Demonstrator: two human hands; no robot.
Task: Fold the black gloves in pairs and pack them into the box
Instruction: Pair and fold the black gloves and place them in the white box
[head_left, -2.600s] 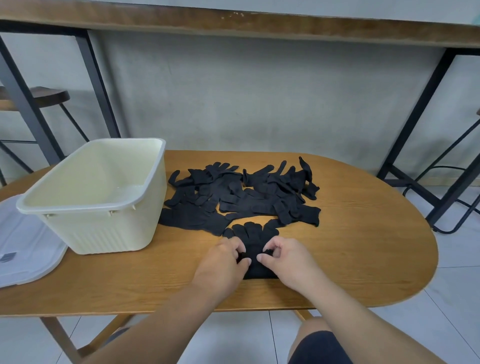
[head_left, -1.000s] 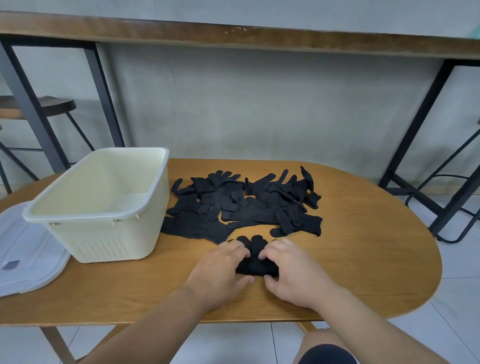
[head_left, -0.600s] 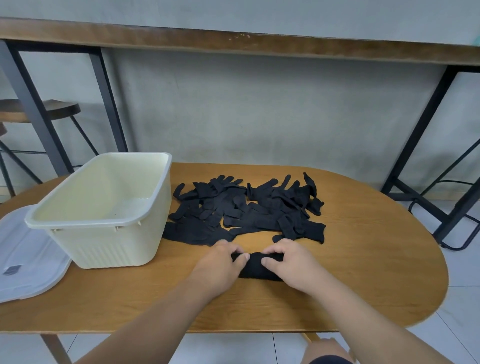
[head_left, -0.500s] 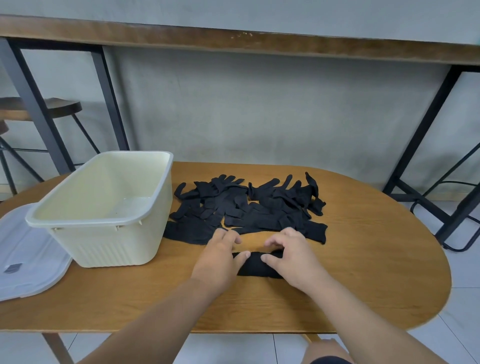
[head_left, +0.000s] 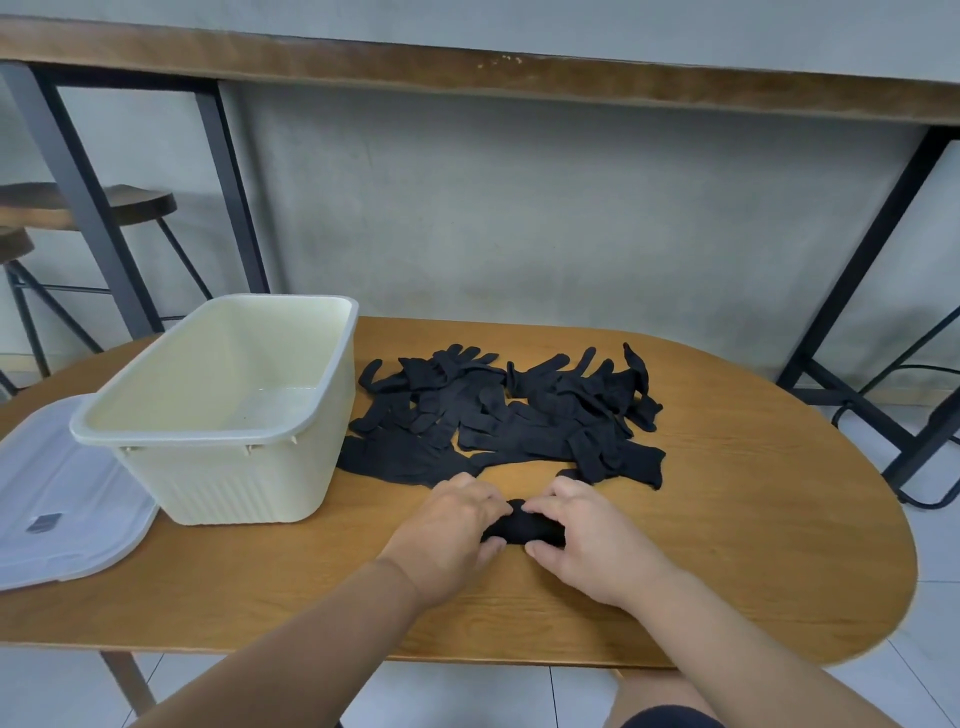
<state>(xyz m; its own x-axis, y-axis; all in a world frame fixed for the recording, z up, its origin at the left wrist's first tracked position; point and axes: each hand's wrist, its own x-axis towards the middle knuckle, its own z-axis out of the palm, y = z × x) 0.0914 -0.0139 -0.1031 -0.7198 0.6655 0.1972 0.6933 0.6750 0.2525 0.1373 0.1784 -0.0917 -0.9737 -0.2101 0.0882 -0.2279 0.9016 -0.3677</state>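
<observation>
Gripping a rolled glove bundle (head_left: 522, 527) from both ends, the left hand (head_left: 447, 530) and right hand (head_left: 587, 540) press it on the counter (head_left: 753, 519); loose gloves (head_left: 509, 415) at 12 o'clock, box (head_left: 223, 405) at 10 o'clock.

No text, brand, number or sign can be read anywhere in view. The only candidate is a small dark sticker (head_left: 44, 522) on the translucent lid (head_left: 62, 499) at about nine o'clock on the table (any print on it is too small and blurred to make out).
</observation>
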